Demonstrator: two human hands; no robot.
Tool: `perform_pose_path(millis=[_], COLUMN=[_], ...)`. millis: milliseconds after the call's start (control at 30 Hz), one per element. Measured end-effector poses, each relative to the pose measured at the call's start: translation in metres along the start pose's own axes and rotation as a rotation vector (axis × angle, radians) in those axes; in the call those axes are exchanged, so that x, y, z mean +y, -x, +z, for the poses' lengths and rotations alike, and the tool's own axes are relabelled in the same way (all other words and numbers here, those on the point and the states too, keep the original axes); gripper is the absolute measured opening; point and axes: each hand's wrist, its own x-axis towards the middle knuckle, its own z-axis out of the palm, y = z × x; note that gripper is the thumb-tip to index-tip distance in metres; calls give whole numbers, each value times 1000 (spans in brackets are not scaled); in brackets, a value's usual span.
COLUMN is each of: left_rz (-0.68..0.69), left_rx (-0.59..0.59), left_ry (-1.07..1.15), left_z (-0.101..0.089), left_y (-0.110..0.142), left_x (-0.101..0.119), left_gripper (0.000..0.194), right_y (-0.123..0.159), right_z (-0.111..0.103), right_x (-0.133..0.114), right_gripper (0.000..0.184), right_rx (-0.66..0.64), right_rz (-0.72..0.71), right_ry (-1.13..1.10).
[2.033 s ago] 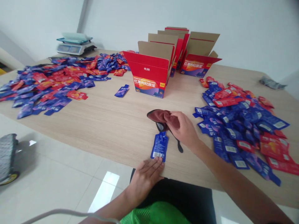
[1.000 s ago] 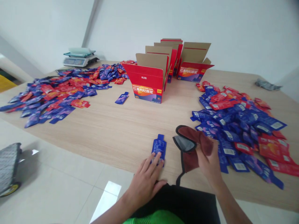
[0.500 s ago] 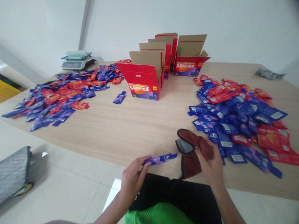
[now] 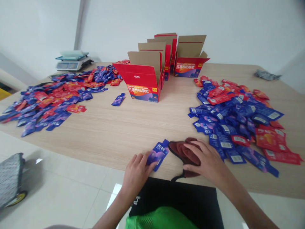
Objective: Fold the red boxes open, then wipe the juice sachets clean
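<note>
My left hand (image 4: 137, 168) lies on the table's near edge, its fingers pressing the lower end of a blue sachet (image 4: 158, 153) that lies face up. My right hand (image 4: 206, 158) rests just to the right, fingers curled over a bunched dark red cloth (image 4: 181, 151) that touches the sachet's top corner. A black strap of the cloth hangs over the table's edge.
Wooden table (image 4: 133, 127). Heap of blue and red sachets at the right (image 4: 240, 117), a wider heap at the left (image 4: 54, 95), one lone blue sachet (image 4: 118, 99). Open red cartons (image 4: 143, 82) stand mid-table, more behind (image 4: 190, 63). Scale (image 4: 71, 62) far left, grey cart (image 4: 10, 178) on the floor.
My left hand lifted the blue sachet, turned it over and laid it face up. My right hand, which held the cloth raised, has brought it down onto the table beside the sachet.
</note>
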Motion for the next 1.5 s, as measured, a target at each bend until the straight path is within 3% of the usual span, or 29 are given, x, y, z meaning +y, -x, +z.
perform_pose_path(millis=[100, 167, 300, 433, 600, 667, 800, 900, 1000, 1167, 1333, 1400, 1500], left_rz=[18, 28, 110, 281, 375, 392, 451, 442, 422, 491, 484, 474, 464], left_rx=[-22, -20, -6, 45, 67, 50, 30, 54, 70, 77, 56, 50, 64], left_ry=[-41, -36, 9, 62, 80, 63, 35, 25, 33, -34, -80, -80, -58], left_z=[-3, -4, -2, 4, 11, 11, 10, 10, 10, 9, 12, 13, 14], left_y=[4, 10, 28, 39, 45, 47, 48, 47, 46, 48, 51, 52, 52], left_x=[0, 1, -1, -7, -3, 2, 15, 20, 21, 19, 16, 16, 18], left_gripper=[49, 54, 61, 41, 26, 26, 29, 29, 26, 34, 35, 35, 34], right_y=[-3, -5, -4, -3, -23, -39, -62, -59, -50, -71, -123, -130, -111], right_z=[-9, -5, 17, 25, 6, -7, -16, 7, 40, 59, 37, 21, 7], right_x=[-9, -16, -25, -21, -8, -12, -53, -91, -107, -78, -42, -42, -65], right_gripper=[91, 93, 75, 52, 33, 28, 29, 34, 28, 20, 21, 23, 26], right_rx=[-69, -77, -3, 26, -25, 30, 237, 88, -84, -60, 47, 161, 261], right_rz=[-130, -157, -105, -94, -72, -46, -25, -229, -411, -385, -284, -210, -200], right_ry=[75, 68, 25, 11, -39, -100, -264, -330, -233, -103, 53, 46, -90])
